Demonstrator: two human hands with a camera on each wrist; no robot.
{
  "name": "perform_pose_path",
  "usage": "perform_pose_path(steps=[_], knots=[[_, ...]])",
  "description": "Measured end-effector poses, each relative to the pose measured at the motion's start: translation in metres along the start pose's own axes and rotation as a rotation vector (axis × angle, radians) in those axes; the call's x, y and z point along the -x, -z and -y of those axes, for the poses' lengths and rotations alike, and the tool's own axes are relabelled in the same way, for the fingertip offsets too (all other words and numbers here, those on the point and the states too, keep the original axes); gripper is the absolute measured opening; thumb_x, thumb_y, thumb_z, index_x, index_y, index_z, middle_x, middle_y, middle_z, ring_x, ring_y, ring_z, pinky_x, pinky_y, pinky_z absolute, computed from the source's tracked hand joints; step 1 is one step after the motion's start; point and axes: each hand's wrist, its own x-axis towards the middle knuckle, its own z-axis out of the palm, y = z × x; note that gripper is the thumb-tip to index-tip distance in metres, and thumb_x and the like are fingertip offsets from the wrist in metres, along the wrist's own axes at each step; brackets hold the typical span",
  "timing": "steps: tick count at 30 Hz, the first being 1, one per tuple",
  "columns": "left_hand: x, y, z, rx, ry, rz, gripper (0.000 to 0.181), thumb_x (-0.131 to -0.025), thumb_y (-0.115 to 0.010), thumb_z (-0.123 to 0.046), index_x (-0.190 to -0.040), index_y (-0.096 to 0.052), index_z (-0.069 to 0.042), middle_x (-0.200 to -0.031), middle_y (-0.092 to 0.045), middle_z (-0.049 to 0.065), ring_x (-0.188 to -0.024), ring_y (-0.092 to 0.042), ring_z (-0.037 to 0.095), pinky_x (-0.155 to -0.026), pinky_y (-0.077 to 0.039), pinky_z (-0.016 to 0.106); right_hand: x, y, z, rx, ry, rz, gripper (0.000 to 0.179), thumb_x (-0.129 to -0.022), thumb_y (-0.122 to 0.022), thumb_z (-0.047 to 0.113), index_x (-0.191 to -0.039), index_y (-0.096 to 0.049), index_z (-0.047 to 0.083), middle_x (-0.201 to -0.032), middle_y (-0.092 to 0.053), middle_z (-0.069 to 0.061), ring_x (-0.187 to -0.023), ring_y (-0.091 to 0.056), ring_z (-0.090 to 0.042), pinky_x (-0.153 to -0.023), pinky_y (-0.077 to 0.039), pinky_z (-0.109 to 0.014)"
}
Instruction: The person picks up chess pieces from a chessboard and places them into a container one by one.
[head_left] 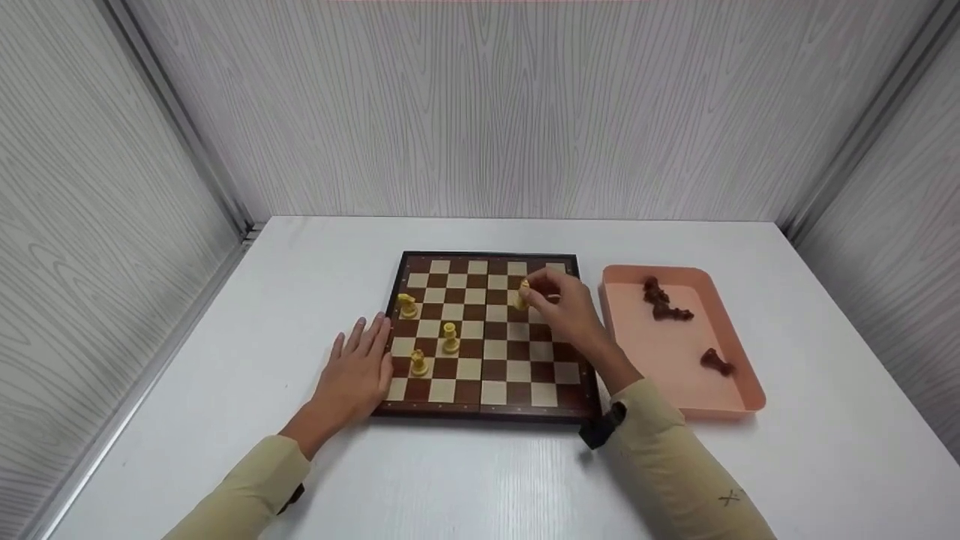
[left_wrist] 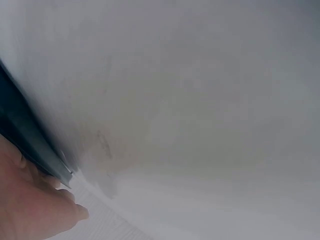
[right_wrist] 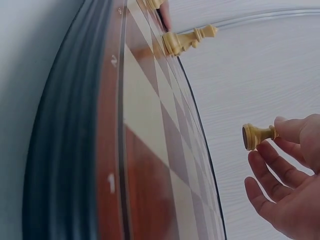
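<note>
Over the right half of the chessboard (head_left: 517, 350), my right hand (head_left: 568, 304) pinches a pale yellow chess piece (right_wrist: 257, 136) by its top between thumb and fingertips. Its dark base is off the squares in the right wrist view; the fingers cover its head, so its kind cannot be told. My left hand (head_left: 358, 367) lies flat at the board's left edge, fingers extended and touching the rim. Near it stand a yellow knight (head_left: 407, 306), a taller yellow piece (head_left: 450, 339) and another yellow piece (head_left: 419, 364), all upright on the left half.
Right of the board sits a pink tray (head_left: 652, 375) holding several dark brown chess pieces (head_left: 660, 304), with one brown piece (head_left: 718, 362) lying apart toward its right wall. White table surface (head_left: 465, 465) surrounds both. Panels (head_left: 510, 112) stand behind and at the sides.
</note>
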Motion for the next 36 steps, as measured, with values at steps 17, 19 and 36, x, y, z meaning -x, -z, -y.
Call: perform_pose_path(steps=[17, 19, 36], knots=[[-0.003, -0.002, -0.004, 0.016, -0.01, -0.005, 0.06, -0.11, -0.033, -0.025, -0.162, -0.021, 0.002, -0.168, -0.022, 0.017, -0.155, -0.016, 0.041, -0.122, -0.014, 0.062, 0.033, 0.049, 0.006, -0.022, 0.034, -0.048, 0.016, -0.099, -0.071, 0.017, -0.108, -0.073, 0.004, -0.1, -0.072, -0.009, -0.095, -0.069, -0.022, -0.086, -0.057, -0.041], [-0.002, -0.001, -0.005, 0.017, -0.008, -0.011, 0.059, -0.11, -0.033, -0.025, -0.161, -0.022, 0.003, -0.168, -0.022, 0.018, -0.155, -0.016, 0.041, -0.122, -0.014, 0.062, 0.038, 0.055, 0.007, 0.009, 0.03, -0.047, 0.016, -0.099, -0.071, 0.017, -0.109, -0.073, 0.004, -0.102, -0.072, -0.008, -0.098, -0.069, -0.021, -0.089, -0.058, -0.041], [0.002, 0.001, -0.002, -0.004, -0.009, 0.006, 0.06, -0.11, -0.031, -0.026, -0.162, -0.021, 0.003, -0.169, -0.021, 0.018, -0.154, -0.016, 0.042, -0.122, -0.013, 0.062, 0.068, 0.116, -0.002, 0.067, -0.014, -0.099, 0.018, -0.099, -0.069, 0.01, -0.112, -0.072, -0.002, -0.101, -0.073, -0.012, -0.094, -0.07, -0.025, -0.083, -0.057, -0.024]])
